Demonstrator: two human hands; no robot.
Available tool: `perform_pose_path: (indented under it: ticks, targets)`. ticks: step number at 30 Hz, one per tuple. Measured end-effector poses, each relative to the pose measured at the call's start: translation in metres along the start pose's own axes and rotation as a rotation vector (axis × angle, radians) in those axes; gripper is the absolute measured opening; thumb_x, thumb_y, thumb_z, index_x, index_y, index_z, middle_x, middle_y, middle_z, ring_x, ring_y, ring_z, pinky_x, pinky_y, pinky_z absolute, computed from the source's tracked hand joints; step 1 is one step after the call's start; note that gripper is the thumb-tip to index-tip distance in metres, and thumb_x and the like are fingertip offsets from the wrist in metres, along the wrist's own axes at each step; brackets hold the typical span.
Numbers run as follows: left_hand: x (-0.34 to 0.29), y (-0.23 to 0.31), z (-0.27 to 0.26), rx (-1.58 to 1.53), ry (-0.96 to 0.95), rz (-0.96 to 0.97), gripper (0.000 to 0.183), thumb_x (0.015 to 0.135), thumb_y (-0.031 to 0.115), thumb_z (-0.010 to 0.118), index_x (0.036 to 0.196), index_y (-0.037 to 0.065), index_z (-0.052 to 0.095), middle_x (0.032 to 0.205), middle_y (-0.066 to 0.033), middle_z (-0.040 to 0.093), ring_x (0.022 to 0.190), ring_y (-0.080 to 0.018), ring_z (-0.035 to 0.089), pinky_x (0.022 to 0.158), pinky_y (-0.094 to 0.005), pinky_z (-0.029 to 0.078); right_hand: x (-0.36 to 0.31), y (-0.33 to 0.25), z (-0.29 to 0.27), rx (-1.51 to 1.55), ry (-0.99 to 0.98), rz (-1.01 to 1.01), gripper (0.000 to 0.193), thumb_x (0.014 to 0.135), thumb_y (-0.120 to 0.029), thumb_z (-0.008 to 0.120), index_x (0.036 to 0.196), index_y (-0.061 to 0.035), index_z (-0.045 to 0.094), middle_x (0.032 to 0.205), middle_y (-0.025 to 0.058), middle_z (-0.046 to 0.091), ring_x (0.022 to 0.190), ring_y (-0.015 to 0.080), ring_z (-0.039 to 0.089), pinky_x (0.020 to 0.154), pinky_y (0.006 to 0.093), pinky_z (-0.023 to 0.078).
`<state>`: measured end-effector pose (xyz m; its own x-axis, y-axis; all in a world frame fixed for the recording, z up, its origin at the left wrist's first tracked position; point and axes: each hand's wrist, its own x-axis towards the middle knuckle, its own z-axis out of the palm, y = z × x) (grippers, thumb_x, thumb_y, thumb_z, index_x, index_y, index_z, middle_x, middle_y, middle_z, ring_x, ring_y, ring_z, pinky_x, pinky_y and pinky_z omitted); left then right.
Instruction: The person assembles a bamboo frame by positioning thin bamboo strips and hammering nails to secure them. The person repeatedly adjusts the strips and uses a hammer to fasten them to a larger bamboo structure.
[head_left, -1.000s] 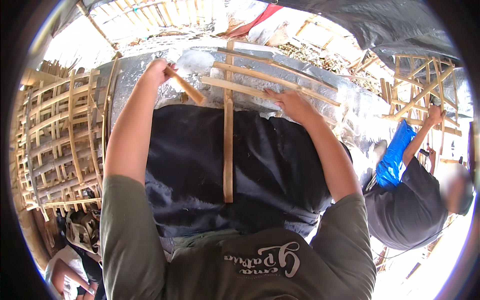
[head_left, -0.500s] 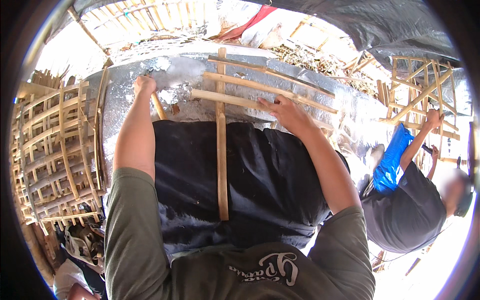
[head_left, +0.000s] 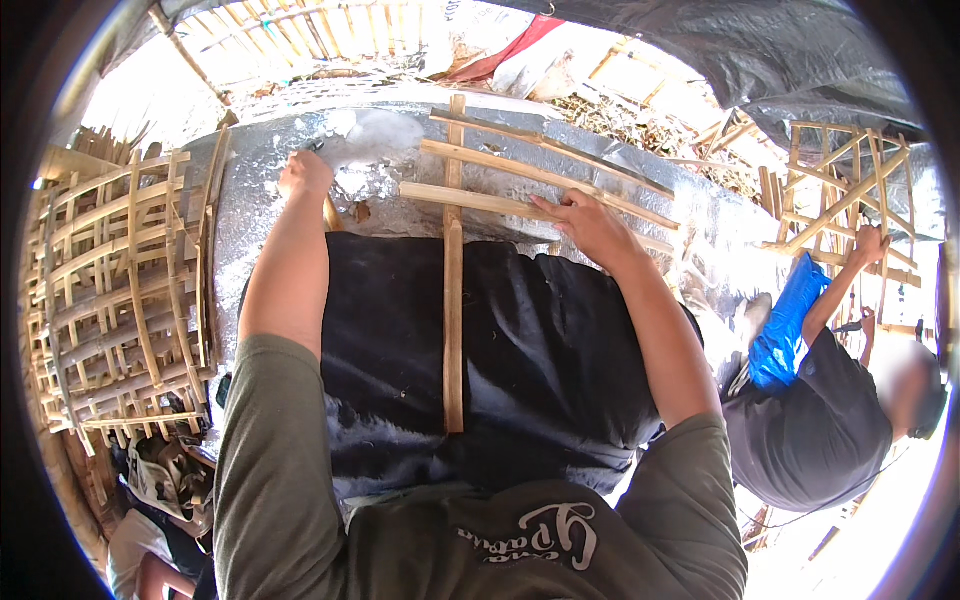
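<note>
My left hand point(head_left: 305, 175) is closed round a tool with a wooden handle point(head_left: 332, 213); a bit of its dark end shows beyond my fist, but I cannot tell its kind. My right hand point(head_left: 592, 228) grips the nearest bamboo crosswise slat point(head_left: 465, 199), thumb and fingers about its right part. Two more crosswise slats point(head_left: 540, 170) lie beyond it, roughly parallel. All three cross a long bamboo upright point(head_left: 453, 330), whose near end rests over black cloth point(head_left: 385, 330) at my lap.
A worn grey surface point(head_left: 250, 200) lies under the slats. Woven bamboo panels point(head_left: 110, 300) stand at left. On the right, a co-worker point(head_left: 815, 430) holds a bamboo frame point(head_left: 850, 190) beside a blue plastic bag point(head_left: 785, 325). Another person's leg point(head_left: 150, 560) shows at lower left.
The view has shifted slightly, so the slats and my left hand appear farther right. More of the tool's dark end shows past my left fist. My right hand stays on the same slat.
</note>
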<state>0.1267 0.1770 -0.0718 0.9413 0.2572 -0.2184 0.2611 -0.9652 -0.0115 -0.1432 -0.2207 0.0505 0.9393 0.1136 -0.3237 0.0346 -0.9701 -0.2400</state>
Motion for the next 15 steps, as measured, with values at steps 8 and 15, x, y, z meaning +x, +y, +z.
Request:
perform_pose_path:
  ticks: [8, 15]
  targets:
    - [-0.086, 0.070, -0.095, -0.077, -0.118, 0.488, 0.048, 0.101, 0.045, 0.043, 0.118, 0.004, 0.062, 0.110, -0.0178, 0.070, 0.100, -0.0303, 0.069, 0.088, -0.0478, 0.055, 0.006, 0.004, 0.007, 0.077, 0.039, -0.005, 0.051, 0.098, -0.019, 0.055, 0.142, -0.0437, 0.048, 0.115, 0.0122, 0.057, 0.106, 0.0319, 0.062, 0.092, 0.0444, 0.052]
    - [-0.155, 0.082, -0.092, -0.225, -0.556, 0.638, 0.066, 0.100, 0.057, 0.043, 0.095, -0.005, 0.062, 0.081, -0.0146, 0.068, 0.072, -0.0223, 0.073, 0.057, -0.0349, 0.059, 0.005, 0.011, 0.016, 0.000, 0.130, -0.051, 0.053, 0.094, -0.017, 0.062, 0.141, -0.0410, 0.051, 0.107, 0.0100, 0.058, 0.101, 0.0300, 0.061, 0.089, 0.0426, 0.052]
